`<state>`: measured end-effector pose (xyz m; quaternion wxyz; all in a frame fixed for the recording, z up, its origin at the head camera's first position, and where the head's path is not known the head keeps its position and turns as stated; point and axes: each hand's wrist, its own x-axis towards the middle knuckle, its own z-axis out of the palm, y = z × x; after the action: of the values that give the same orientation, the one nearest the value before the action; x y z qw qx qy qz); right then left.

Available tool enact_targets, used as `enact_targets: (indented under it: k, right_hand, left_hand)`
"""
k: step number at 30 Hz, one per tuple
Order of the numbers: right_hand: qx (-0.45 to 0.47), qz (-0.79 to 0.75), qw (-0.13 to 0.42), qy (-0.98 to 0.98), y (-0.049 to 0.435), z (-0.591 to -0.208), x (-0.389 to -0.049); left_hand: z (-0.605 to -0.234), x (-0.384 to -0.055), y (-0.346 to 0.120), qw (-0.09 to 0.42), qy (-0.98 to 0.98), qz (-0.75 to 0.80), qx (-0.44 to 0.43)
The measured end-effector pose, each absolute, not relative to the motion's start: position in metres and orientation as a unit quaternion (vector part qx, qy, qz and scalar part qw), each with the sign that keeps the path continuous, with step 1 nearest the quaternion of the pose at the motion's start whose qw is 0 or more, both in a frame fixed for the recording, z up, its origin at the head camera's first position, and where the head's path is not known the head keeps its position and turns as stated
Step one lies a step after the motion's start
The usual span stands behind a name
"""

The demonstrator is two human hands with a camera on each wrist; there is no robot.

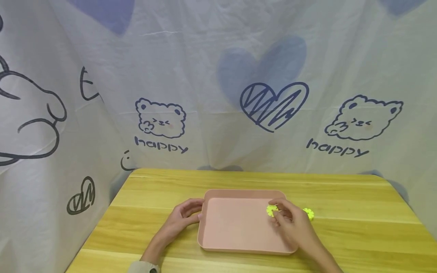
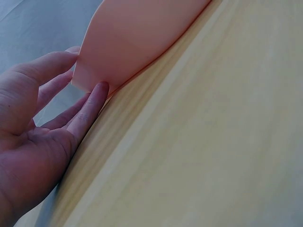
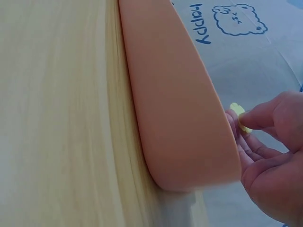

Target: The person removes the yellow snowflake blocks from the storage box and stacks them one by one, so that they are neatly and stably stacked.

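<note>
A shallow pink tray (image 1: 242,223) lies on the table. My left hand (image 1: 182,216) holds it at its left side, thumb at the rim; in the left wrist view a fingertip of that left hand (image 2: 47,109) reaches low on the outer wall. Over the tray's right part, my right hand (image 1: 290,220) pinches a yellow snowflake building disc (image 1: 272,210) between thumb and fingers. The right wrist view shows the same disc (image 3: 240,117) beyond the tray wall (image 3: 184,104). A second yellow snowflake disc (image 1: 308,213) is partly hidden behind the right hand.
The wooden table (image 1: 362,227) extends around the tray on all sides. A pale cloth (image 1: 211,76) with printed hearts, bears and the word "happy" hangs behind the table and along its left side.
</note>
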<state>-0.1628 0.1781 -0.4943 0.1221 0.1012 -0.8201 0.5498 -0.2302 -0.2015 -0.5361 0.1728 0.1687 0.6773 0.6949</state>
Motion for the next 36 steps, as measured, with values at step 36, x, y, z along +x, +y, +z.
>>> enact_targets:
  k: [36]
  right_hand:
    - [0.081, 0.499, 0.173, -0.845, 0.244, -0.491, -0.161]
  left_hand:
    - [-0.533, -0.228, -0.200, 0.171, 0.683, 0.691, 0.163]
